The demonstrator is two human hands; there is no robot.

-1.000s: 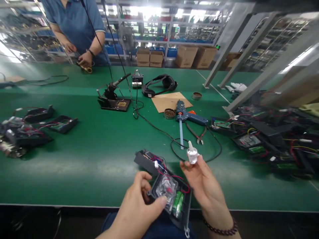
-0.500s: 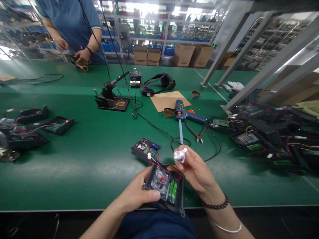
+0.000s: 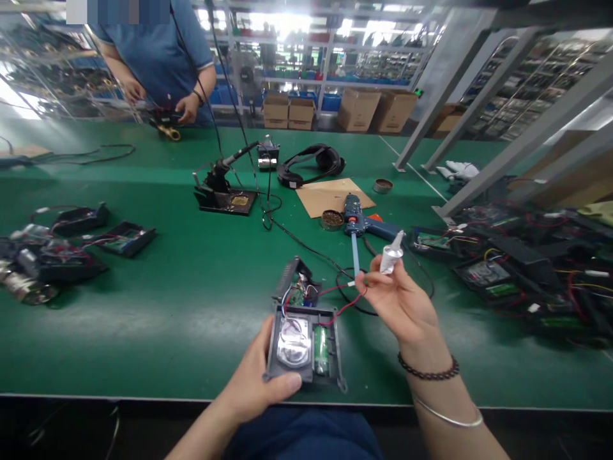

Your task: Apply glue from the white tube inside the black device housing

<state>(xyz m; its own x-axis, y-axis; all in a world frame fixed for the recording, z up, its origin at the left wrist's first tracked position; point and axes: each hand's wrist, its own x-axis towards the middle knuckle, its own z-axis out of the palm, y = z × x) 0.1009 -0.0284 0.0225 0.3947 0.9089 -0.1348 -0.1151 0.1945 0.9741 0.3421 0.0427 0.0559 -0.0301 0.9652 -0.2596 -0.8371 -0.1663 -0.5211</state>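
Note:
My left hand [image 3: 261, 383] grips the near end of an open black housing [image 3: 304, 342] over the front edge of the green bench; a round clear lens and a green battery show inside it. A second black part [image 3: 297, 286] lies just beyond, joined to it by red wires. My right hand [image 3: 400, 300] is raised to the right of the housing, its fingers closed round a small white nozzle bottle [image 3: 390, 255] and pinching a red wire end [image 3: 357, 286].
A blue glue gun [image 3: 366, 223], pliers, a flux tin [image 3: 331, 219], cardboard, a soldering iron stand [image 3: 223, 191] and black cables lie mid-bench. Piles of wired black housings sit left [image 3: 52, 249] and right [image 3: 517, 268]. A person in a blue shirt [image 3: 153, 57] works at the far side.
My right hand rose and moved right with the bottle, drawing a red wire out. My left hand turned the housing flat, lens up.

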